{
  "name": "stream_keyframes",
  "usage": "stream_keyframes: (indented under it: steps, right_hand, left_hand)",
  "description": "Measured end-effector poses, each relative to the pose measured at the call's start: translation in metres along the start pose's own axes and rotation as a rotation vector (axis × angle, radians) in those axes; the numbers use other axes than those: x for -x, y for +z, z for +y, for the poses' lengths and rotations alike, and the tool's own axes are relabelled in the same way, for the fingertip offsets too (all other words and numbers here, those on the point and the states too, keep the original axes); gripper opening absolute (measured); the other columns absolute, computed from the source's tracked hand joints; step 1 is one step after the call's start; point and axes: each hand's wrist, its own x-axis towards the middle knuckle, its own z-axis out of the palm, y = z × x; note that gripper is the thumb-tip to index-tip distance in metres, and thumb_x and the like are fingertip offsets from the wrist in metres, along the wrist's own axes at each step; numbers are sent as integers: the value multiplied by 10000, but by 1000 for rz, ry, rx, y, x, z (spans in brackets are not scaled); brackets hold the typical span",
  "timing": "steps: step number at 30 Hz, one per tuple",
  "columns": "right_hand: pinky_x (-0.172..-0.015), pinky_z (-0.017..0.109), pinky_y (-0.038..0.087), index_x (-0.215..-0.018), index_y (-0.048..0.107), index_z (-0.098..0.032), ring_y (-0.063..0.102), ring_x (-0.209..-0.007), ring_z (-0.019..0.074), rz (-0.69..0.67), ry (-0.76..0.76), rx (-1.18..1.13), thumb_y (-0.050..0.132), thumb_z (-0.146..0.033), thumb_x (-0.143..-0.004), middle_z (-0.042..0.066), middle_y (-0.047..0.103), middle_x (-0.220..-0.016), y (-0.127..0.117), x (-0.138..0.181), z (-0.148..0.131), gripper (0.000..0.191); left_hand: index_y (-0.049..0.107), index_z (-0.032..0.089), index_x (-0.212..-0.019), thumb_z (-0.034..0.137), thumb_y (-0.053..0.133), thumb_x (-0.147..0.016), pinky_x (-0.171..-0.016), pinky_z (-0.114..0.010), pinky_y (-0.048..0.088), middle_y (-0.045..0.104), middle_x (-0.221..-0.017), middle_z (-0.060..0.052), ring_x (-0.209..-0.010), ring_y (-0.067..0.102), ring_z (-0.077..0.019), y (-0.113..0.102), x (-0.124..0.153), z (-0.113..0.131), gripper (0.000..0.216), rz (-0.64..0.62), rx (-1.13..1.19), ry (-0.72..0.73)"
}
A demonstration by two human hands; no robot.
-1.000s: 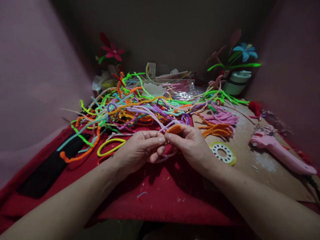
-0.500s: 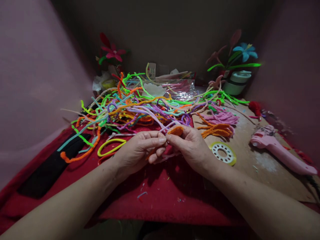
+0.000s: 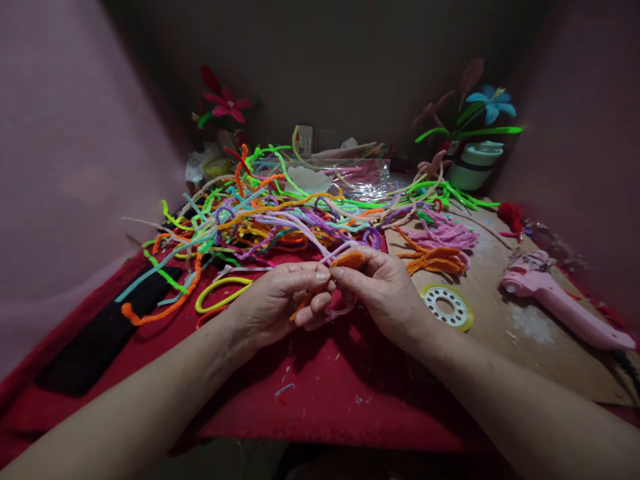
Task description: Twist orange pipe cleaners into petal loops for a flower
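Note:
Both hands meet over the front of the red cloth. Between them is an orange pipe cleaner (image 3: 349, 260), bent into a petal-like loop at its right end. My left hand (image 3: 293, 293) pinches its left part with thumb and forefinger, and a tail of it shows below those fingers. My right hand (image 3: 374, 277) grips the looped end between thumb and fingers. The fingertips of the two hands nearly touch. Just behind them lie pale lilac pipe cleaners (image 3: 295, 223). Where the orange piece is joined or twisted is hidden by the fingers.
A tangle of coloured pipe cleaners (image 3: 240, 207) spreads behind the hands. At right, a board (image 3: 493, 267) bears a tape roll (image 3: 463, 313), an orange bundle (image 3: 435, 260) and a pink glue gun (image 3: 565, 300). Yellow-handled scissors (image 3: 203, 297) lie left; a lidded jar (image 3: 473, 167) stands behind.
The fingers have shifted slightly around the orange pipe cleaner, and more of its tail shows under my left hand. Everything else lies as before.

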Motion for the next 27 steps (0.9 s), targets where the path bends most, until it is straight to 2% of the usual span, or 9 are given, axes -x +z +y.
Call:
stream_keyframes:
  steps: [6, 11, 14, 17, 20, 24, 27]
  right_hand:
    - [-626, 240, 449, -747, 601, -176, 538, -659, 111, 3, 24, 31, 567, -215, -759, 0, 586, -721, 1, -1, 0, 53]
    - [-629, 245, 440, -749, 604, -167, 521, -656, 108, 12, 18, 32, 564, -199, -757, 1, 576, -717, 2, 0, 1, 52]
    - [-621, 240, 425, -745, 608, -164, 505, -648, 103, 15, -3, 48, 565, -200, -760, -3, 565, -707, 2, 1, 3, 58]
    - [-602, 230, 409, -734, 610, -159, 488, -633, 95, 21, -16, 54, 575, -209, -757, -8, 552, -698, 2, 1, 4, 65]
    - [-594, 225, 400, -735, 612, -156, 481, -629, 91, 28, -18, 61, 572, -202, -757, -11, 545, -694, 2, 1, 3, 65]
    - [-595, 226, 401, -748, 613, -153, 484, -637, 94, 32, -17, 76, 555, -190, -763, -7, 552, -705, 2, 0, 2, 71]
    - [-598, 229, 409, -752, 609, -157, 493, -640, 97, 36, -9, 74, 547, -188, -764, -4, 560, -713, 2, -1, 3, 70]
  left_hand:
    - [499, 145, -607, 153, 487, -772, -428, -205, 304, 441, -425, 39, -356, 298, -51, 2, 0, 3, 165, 27, -16, 10]
    - [505, 150, -636, 175, 512, -756, -396, -188, 264, 455, -440, 52, -340, 291, -42, 2, 1, 4, 123, 104, -142, 32]
    - [513, 147, -642, 204, 539, -757, -399, -175, 262, 452, -483, 58, -384, 333, -44, 7, 5, 4, 131, 229, -386, 107]
    - [567, 132, -657, 203, 538, -765, -459, -172, 311, 465, -537, 47, -477, 393, -56, 14, 10, 2, 133, 370, -799, 304]
    - [611, 129, -706, 199, 511, -794, -492, -173, 324, 520, -573, 38, -506, 416, -59, 16, 12, -2, 151, 423, -1109, 492]
    - [611, 130, -744, 196, 496, -815, -534, -174, 360, 568, -597, 27, -530, 477, -68, 12, 12, -7, 150, 416, -1252, 636]
    - [598, 131, -767, 190, 486, -826, -550, -175, 370, 569, -620, 26, -539, 485, -67, 11, 12, -8, 140, 390, -1265, 611]
